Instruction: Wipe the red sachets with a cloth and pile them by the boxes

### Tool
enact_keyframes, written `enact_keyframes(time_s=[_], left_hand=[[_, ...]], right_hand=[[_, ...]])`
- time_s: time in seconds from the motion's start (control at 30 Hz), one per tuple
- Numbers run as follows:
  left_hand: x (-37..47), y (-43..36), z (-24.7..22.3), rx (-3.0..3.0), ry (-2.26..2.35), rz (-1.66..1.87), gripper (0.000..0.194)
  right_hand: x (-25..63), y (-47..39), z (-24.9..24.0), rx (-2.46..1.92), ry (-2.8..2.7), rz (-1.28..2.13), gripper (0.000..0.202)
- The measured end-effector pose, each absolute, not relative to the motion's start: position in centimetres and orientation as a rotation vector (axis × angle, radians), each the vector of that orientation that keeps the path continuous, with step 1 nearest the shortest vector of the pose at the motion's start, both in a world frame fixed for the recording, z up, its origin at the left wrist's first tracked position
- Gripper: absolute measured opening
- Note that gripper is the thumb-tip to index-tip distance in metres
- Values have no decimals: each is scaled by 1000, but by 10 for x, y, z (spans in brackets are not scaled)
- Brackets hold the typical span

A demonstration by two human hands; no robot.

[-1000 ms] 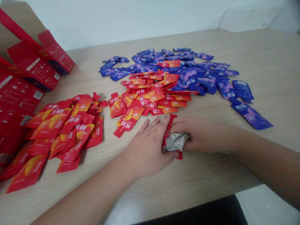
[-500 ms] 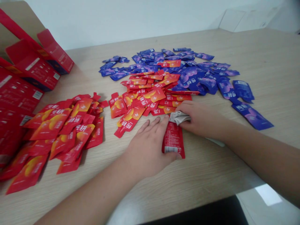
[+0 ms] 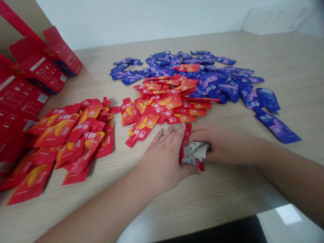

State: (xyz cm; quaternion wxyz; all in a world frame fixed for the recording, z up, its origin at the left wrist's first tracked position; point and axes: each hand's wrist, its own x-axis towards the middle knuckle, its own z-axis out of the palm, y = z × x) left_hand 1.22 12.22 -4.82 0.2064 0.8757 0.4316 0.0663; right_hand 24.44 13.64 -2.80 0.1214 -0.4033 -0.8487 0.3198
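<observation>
A red pouch [image 3: 185, 138] lies on the table with its printed back and barcode facing up. My left hand [image 3: 164, 158] rests flat along its left side, fingers apart, the thumb over its lower edge. My right hand [image 3: 212, 143] is closed on a crumpled grey-white cloth [image 3: 198, 150], which lies against the pouch's lower half and hides part of it. Just beyond my hands is a pile of red and orange pouches [image 3: 162, 103]. Another pile of red pouches [image 3: 76, 131] is at the left.
Purple-blue pouches [image 3: 209, 82] spread over the back of the wooden table [image 3: 222, 195], one lying apart at the right [image 3: 277, 128]. Open red boxes [image 3: 37, 74] stand at the left edge. A white wall [image 3: 141, 20] rises behind.
My right hand has moved the cloth from the pouch's top end down toward its barcode end. My left hand has stayed on the pouch. The view has shifted slightly.
</observation>
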Motion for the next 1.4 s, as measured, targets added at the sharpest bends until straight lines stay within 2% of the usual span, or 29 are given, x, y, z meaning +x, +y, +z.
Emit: enact_keyframes(time_s=[0.23,0.43,0.63,0.77,0.9,1.4], left_hand=[[10,122,-46,2450,1198,163,123],[4,123,-48,2521,1132,169,92],[7,121,-53,2467,1263,183,109],[7,123,-50,2418,1318,150,115],[9,127,-47,2417,1321,88,114],[8,128,-49,2459,1310,58,112]], right_hand=[[250,157,-36,-1399,-2516,610,9],[254,160,-46,-1417,-2475,520,17],[258,146,-32,-1332,-2363,367,25],[250,130,-20,-1231,-2511,615,21],[239,123,-20,-1189,-2605,923,13],[250,158,-47,-1429,-2420,450,22]])
